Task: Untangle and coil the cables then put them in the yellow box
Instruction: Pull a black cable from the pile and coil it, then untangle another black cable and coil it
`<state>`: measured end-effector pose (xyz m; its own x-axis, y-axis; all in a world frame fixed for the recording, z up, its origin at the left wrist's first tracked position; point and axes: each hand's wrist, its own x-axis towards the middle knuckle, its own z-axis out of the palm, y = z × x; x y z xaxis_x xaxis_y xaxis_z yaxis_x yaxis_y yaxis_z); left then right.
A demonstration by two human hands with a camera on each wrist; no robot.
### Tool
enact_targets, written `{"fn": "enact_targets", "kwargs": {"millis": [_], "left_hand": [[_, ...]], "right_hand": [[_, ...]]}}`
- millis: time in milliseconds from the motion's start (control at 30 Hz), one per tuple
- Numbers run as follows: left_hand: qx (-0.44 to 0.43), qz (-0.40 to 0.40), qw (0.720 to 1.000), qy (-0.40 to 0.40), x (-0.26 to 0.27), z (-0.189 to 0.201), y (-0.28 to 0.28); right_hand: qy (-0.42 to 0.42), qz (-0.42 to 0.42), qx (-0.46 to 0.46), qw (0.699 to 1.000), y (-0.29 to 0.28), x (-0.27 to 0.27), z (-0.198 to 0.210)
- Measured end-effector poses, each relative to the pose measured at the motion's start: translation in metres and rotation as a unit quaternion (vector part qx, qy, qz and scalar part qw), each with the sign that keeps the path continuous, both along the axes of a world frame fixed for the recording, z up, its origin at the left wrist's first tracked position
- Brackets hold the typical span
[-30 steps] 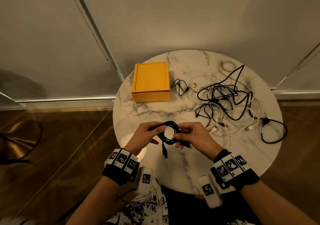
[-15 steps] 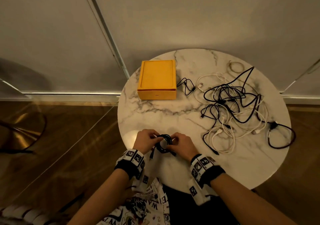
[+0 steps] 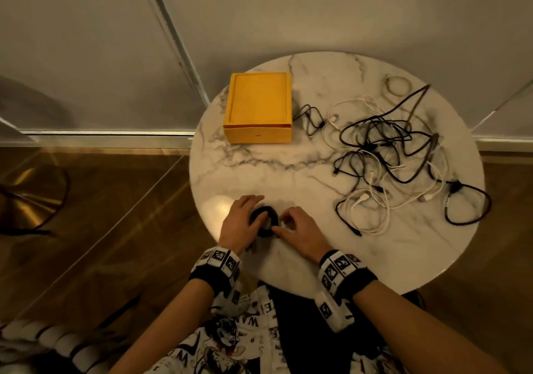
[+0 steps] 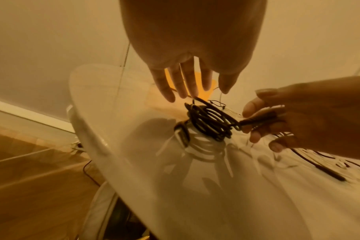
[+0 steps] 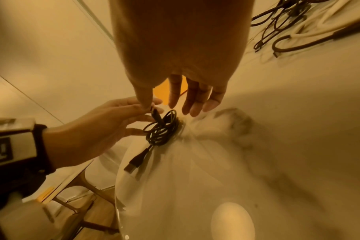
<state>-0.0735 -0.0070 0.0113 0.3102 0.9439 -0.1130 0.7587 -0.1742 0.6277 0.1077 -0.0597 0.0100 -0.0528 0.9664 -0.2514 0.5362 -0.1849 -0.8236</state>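
Note:
A small coil of black cable (image 3: 264, 221) lies on the round marble table (image 3: 288, 258) near its front edge. My left hand (image 3: 241, 220) rests against the coil's left side with straight fingers (image 4: 187, 81). My right hand (image 3: 300, 232) is at the coil's right side and pinches one plug end (image 4: 257, 120) of the black cable (image 4: 210, 121). The other USB plug (image 5: 134, 164) trails from the coil (image 5: 161, 129) toward the table edge. The yellow box (image 3: 258, 106) stands open at the back left, with nothing visible inside it.
A tangle of black and white cables (image 3: 386, 154) covers the right half of the table. A black loop (image 3: 467, 206) lies at the far right edge and a small pale ring (image 3: 398, 85) at the back. Wooden floor lies to the left.
The coil, held up in both hands a second ago, has come down onto the table nearer the front edge. My left fingers have straightened off it.

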Motion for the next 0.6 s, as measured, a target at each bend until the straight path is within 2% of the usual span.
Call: {"fn": "enact_targets", "kwargs": {"millis": [100, 267, 400, 600], "left_hand": [[0.011, -0.06, 0.998, -0.009, 0.006, -0.003, -0.005], [0.039, -0.083, 0.994, -0.061, 0.036, 0.013, -0.009], [-0.055, -0.076, 0.986, -0.139, 0.077, 0.027, -0.011], [-0.145, -0.124, 0.97, -0.15, 0.145, 0.034, -0.002]], "right_hand": [[0.017, -0.051, 0.011, 0.999, -0.005, 0.014, 0.007], [0.031, -0.156, 0.025, 0.987, -0.023, 0.07, 0.011], [-0.025, -0.182, 0.014, 0.983, -0.045, 0.118, 0.012], [-0.1, -0.26, 0.0, 0.96, -0.073, 0.168, -0.003]]}}
